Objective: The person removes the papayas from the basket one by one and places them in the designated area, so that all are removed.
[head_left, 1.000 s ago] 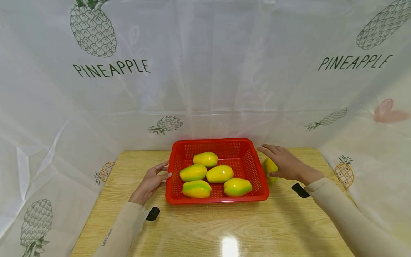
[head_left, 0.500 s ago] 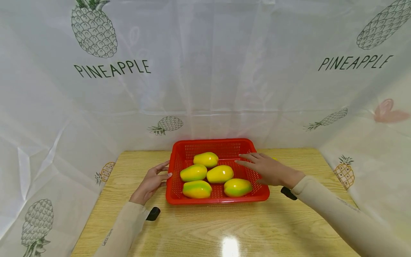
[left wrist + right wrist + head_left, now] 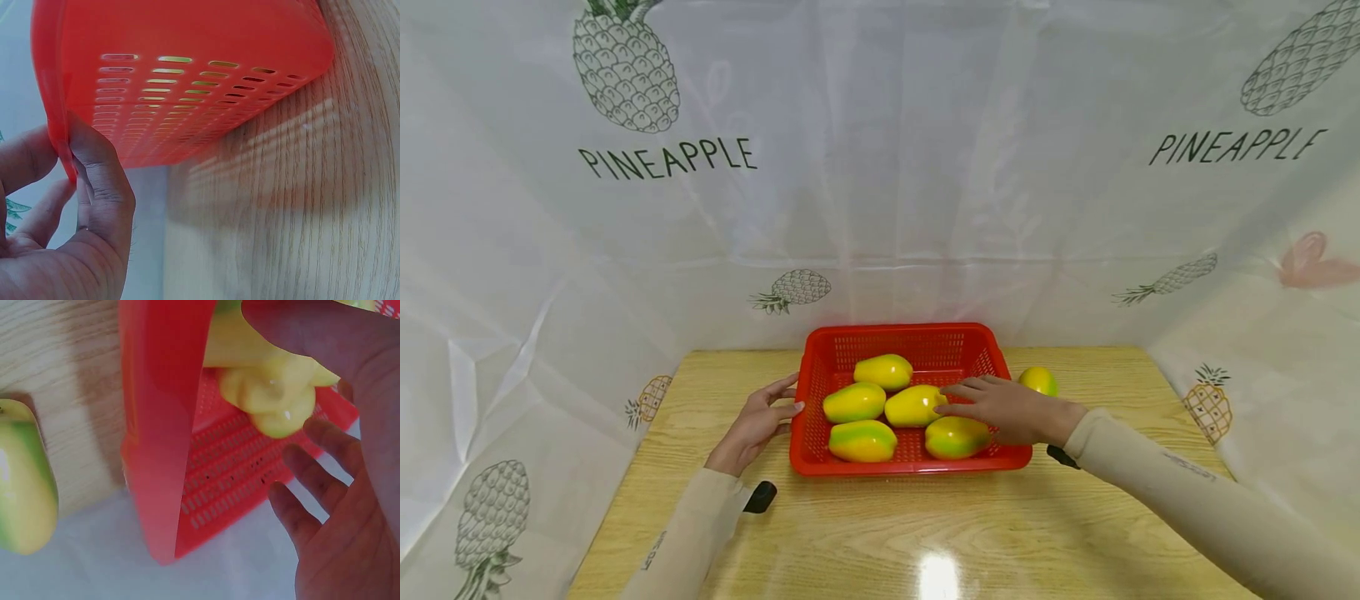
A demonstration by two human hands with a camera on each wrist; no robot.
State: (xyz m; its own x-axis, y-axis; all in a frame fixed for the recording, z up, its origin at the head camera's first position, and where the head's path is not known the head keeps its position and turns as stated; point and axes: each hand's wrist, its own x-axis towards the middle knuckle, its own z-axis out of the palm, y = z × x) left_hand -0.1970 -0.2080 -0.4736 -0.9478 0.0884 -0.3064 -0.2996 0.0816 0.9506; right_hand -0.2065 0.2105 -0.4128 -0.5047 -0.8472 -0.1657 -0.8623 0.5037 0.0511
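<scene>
A red plastic basket [image 3: 895,468] holds several glossy yellow-green fruits [image 3: 862,442], shaped like mangoes or small papayas. My left hand [image 3: 758,422] pinches the basket's left rim; in the left wrist view the thumb and fingers [image 3: 100,156] lie on either side of it. Reaching over the right rim, my right hand [image 3: 1015,410] hovers above the front right fruit [image 3: 957,437], its fingertips near the middle fruit [image 3: 913,407]. In the right wrist view its fingers are spread and hold nothing; whether they touch a fruit, I cannot tell.
Another such fruit [image 3: 1038,381] lies on the wooden table [image 3: 850,533], outside the basket on the right, partly hidden by my right hand. White sheeting [image 3: 910,208] with pineapple prints rises behind the table and at both sides.
My right hand has moved left, from beside the fruit outside the basket to over the fruits within it. That outside fruit is in sight again. My left hand stays on the rim.
</scene>
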